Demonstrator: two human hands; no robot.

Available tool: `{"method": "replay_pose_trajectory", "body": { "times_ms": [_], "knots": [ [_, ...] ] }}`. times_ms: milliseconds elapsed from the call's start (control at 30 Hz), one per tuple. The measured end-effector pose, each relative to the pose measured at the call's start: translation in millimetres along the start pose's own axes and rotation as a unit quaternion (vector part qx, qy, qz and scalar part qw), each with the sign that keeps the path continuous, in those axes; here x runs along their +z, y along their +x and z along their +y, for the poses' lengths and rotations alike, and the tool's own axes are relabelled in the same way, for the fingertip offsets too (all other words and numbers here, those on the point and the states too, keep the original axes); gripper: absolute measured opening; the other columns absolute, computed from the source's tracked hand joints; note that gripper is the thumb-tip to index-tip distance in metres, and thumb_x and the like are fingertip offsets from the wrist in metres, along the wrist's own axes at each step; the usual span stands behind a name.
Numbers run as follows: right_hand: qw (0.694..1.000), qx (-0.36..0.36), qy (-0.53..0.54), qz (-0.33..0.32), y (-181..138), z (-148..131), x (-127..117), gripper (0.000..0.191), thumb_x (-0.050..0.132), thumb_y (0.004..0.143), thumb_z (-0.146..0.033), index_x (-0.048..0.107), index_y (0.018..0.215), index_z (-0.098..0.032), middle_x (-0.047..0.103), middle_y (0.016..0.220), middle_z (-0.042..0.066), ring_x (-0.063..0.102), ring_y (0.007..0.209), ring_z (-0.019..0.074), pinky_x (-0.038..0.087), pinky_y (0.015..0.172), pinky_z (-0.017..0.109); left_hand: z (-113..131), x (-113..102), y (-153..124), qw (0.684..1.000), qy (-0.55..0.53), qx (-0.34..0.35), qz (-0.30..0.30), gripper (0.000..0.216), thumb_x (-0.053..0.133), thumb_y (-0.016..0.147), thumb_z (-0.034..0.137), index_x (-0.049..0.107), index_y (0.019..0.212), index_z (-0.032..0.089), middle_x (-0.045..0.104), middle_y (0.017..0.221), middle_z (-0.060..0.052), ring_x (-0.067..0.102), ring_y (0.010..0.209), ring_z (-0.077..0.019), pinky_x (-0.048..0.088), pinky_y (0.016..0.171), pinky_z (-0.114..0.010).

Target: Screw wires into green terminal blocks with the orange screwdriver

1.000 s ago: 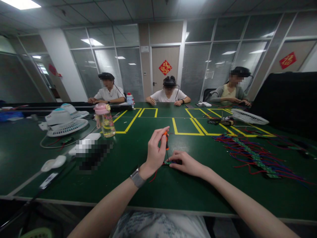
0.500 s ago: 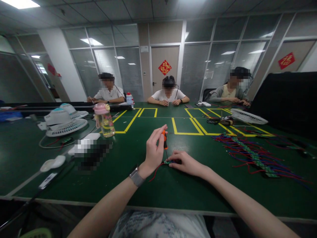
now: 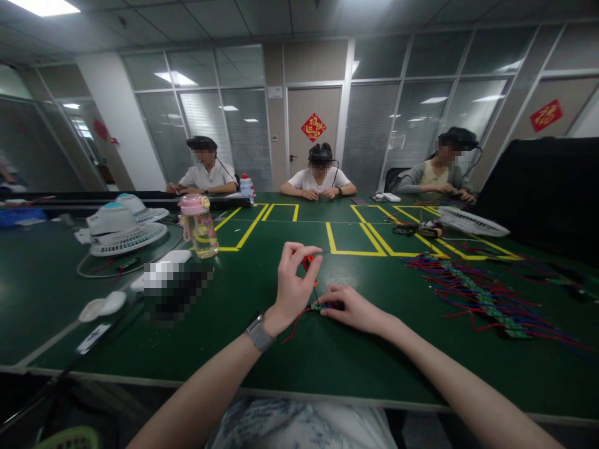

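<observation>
My left hand [image 3: 297, 284] is closed around the orange and black handle of a screwdriver [image 3: 307, 262], which is partly hidden behind the fingers. The thin shaft points down, its tip at a small green circuit board [image 3: 317, 307]. A red wire runs from the board towards me over the table. My right hand [image 3: 349, 307] rests on the table with its fingertips pinching the board's right end, where dark wires show. A watch [image 3: 259, 332] sits on my left wrist.
On the green table [image 3: 262, 287], a row of wired circuit boards [image 3: 482, 293] lies to the right. At left stand a pink-lidded bottle [image 3: 199, 227] and white fans [image 3: 124, 231]. Another fan part [image 3: 475, 221] lies far right, near a black box [image 3: 543, 193]. Several people sit opposite.
My left hand's fingers have shifted on the screwdriver handle, from stretched upward to curled around its top. My right hand and the circuit board stay in place.
</observation>
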State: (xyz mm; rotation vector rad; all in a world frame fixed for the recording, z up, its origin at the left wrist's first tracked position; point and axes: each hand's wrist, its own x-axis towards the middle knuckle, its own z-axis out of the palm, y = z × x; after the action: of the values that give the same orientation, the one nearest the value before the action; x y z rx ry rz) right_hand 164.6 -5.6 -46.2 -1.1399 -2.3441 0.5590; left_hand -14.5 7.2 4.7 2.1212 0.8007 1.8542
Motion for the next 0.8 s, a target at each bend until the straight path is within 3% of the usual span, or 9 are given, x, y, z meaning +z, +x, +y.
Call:
{"method": "replay_pose_trajectory", "body": {
  "times_ms": [133,300,433,600,700,800],
  "knots": [
    [1.000,-0.004,-0.003,-0.002,0.2,0.6,0.3,0.022,0.063,0.090,-0.027,0.073,0.108,-0.021,0.060,0.087,0.004,0.058,0.075,0.0157,0.045,0.070,0.026,-0.2,-0.1,-0.5,0.998,-0.044,-0.024,-0.030,0.029,0.039,0.100,0.022,0.064,0.115,0.021,0.056,0.104,-0.006,0.057,0.095,-0.0157,0.048,0.083,-0.029],
    [1.000,-0.005,-0.001,0.001,0.1,0.6,-0.1,0.022,0.063,0.090,-0.028,0.073,0.108,-0.020,0.059,0.087,0.004,0.058,0.074,0.0153,0.045,0.069,0.026,-3.8,3.1,-2.3,0.990,-0.126,-0.059,-0.033,0.031,0.037,0.101,0.024,0.059,0.123,0.021,0.061,0.118,-0.008,0.063,0.101,-0.0173,0.052,0.087,-0.031],
    [1.000,-0.004,-0.001,-0.001,0.1,-0.6,-0.8,0.022,0.062,0.090,-0.028,0.074,0.107,-0.021,0.060,0.087,0.004,0.058,0.075,0.0154,0.045,0.069,0.026,-4.3,4.8,-3.0,0.989,-0.121,-0.076,-0.025,0.027,0.047,0.098,0.026,0.059,0.121,0.021,0.064,0.116,-0.008,0.065,0.098,-0.0176,0.053,0.083,-0.030],
    [1.000,-0.004,-0.001,-0.002,0.2,-0.5,-0.5,0.022,0.063,0.089,-0.027,0.074,0.107,-0.021,0.059,0.087,0.004,0.058,0.075,0.0156,0.045,0.071,0.026,-2.1,3.1,-1.8,0.998,-0.057,-0.029,-0.017,0.018,0.058,0.092,0.025,0.066,0.108,0.022,0.063,0.099,-0.004,0.061,0.089,-0.0148,0.050,0.078,-0.026],
    [1.000,-0.003,0.001,0.000,0.5,-0.8,-0.5,0.021,0.064,0.089,-0.026,0.074,0.107,-0.020,0.059,0.087,0.004,0.057,0.076,0.0156,0.045,0.071,0.026,-0.7,1.2,-1.4,0.999,-0.041,-0.022,-0.023,0.020,0.052,0.095,0.026,0.067,0.108,0.022,0.059,0.095,-0.004,0.059,0.084,-0.0136,0.049,0.074,-0.025],
    [1.000,0.000,0.000,-0.001,0.6,-2.5,-1.2,0.021,0.063,0.089,-0.026,0.074,0.107,-0.020,0.059,0.087,0.004,0.057,0.076,0.0155,0.045,0.071,0.026,-0.8,0.3,-1.6,0.998,-0.054,-0.034,-0.031,0.029,0.040,0.099,0.025,0.064,0.115,0.021,0.061,0.107,-0.007,0.060,0.096,-0.0161,0.050,0.081,-0.028]
  ]
}}
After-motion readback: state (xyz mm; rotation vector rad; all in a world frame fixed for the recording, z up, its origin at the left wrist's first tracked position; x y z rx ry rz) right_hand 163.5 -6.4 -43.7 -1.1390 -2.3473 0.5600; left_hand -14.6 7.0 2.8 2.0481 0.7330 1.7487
